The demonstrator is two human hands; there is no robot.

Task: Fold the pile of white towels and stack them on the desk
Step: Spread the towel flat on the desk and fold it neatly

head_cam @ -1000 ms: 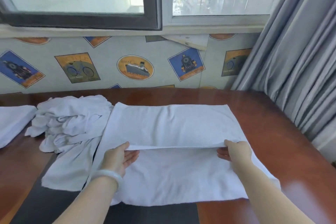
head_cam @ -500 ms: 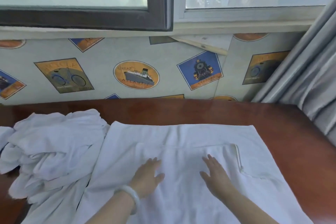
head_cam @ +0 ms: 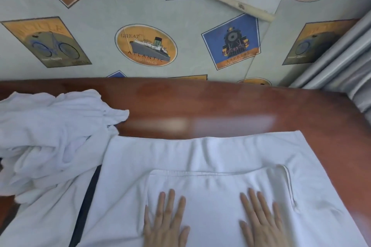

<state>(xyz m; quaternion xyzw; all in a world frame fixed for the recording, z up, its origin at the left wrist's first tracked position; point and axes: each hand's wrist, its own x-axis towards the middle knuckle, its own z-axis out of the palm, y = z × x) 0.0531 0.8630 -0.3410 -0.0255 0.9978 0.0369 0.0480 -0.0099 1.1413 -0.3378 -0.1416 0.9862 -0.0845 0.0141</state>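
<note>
Near centre of desk (head_cam: pixel 220 106): towel (head_cam: pixel 200 152) spread flat, long axis left-right, near edge folded over as flap (head_cam: pixel 210 184). Left hand (head_cam: pixel 164 220) and right hand (head_cam: pixel 261 220) both flat on flap, fingers straight, pressing, gripping nothing. Towel under and beyond hands; left end nearer left hand, right end nearer right. Likely next: fold end to end along long axis. Left: pile (head_cam: pixel 50 136), unfolded, against towel's far-left corner. No containers in view.
</note>
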